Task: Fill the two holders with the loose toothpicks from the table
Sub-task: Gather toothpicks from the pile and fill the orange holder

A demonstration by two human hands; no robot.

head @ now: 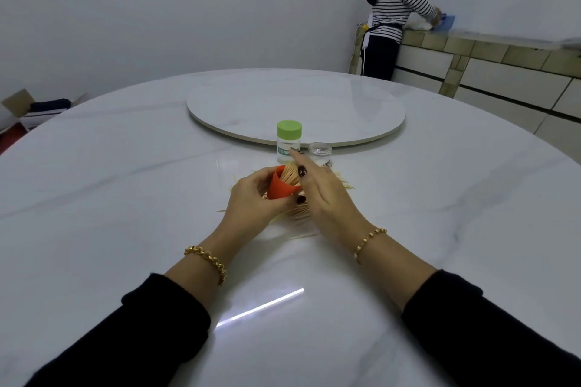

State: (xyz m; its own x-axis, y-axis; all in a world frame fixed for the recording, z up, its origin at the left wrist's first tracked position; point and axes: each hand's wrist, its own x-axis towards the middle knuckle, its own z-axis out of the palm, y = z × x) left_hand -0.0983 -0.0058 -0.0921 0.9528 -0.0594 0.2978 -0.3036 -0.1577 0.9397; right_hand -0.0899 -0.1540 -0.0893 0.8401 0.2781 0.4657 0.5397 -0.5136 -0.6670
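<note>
Orange holder (280,188), packed with toothpicks (290,175), tilts gripped in my left hand (253,199); my right hand (327,195), fingers straight, touches its mouth, loose toothpicks (344,182) lying under it

I see a round marble turntable (295,104) ahead, a person in a striped top (399,6) at the tiled cabinet (503,72) far right, and an open cardboard box (19,102) far left.

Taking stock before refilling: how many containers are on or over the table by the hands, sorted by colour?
orange holder: 1
green-lidded holder: 1
small clear container: 1
Total: 3
</note>
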